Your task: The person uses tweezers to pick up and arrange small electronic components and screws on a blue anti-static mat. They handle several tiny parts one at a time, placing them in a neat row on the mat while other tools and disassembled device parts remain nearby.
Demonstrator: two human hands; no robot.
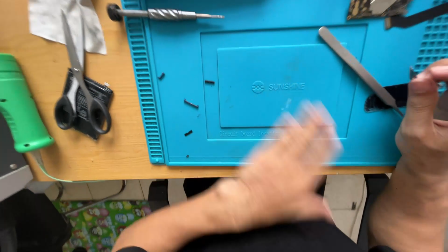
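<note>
The tweezers [357,67] lay on the blue mat [177,140], long axis running up-left from the right hand [422,126], whose grip was pinched at their tip. The blurred left hand [289,172] was held spread, well apart.

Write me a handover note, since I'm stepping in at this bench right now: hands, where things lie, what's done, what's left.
Left hand: blurred, open, over the near edge of the blue mat, holding nothing that shows.
Right hand: fingers pinched at the right edge beside the black part; whether it grips anything cannot be told.
Tweezers lie slanted on the mat, tip at the black part.
Screwdriver at the mat's top edge; small black bits scattered on its left.
Scissors on the wooden table, left.
Done or left: cannot be told.
</note>
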